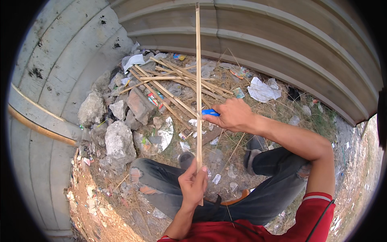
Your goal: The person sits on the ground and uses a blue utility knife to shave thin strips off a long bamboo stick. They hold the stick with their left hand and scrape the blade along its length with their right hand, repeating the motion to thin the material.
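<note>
A long, thin, pale bamboo strip [198, 60] stands almost upright in front of me, its top end reaching the upper edge of the picture. My left hand [192, 183] is closed round its lower part, thumb lying along it, above my lap. Higher up, my right hand [234, 115] grips a blue-handled knife [210, 113], whose front end meets the right side of the strip. Its blade is too small to make out clearly. Behind the strip, several similar strips [163, 78] lie crossed in a loose pile on the ground.
Rough stones [120, 141] and a broken brick [139, 105] lie left of the pile. Paper scraps [264, 89] and wrappers litter the dry grass. Ribbed metal sheeting [274, 44] closes off the back, and a pale wall [60, 52] the left. My bent legs [258, 189] frame the near ground.
</note>
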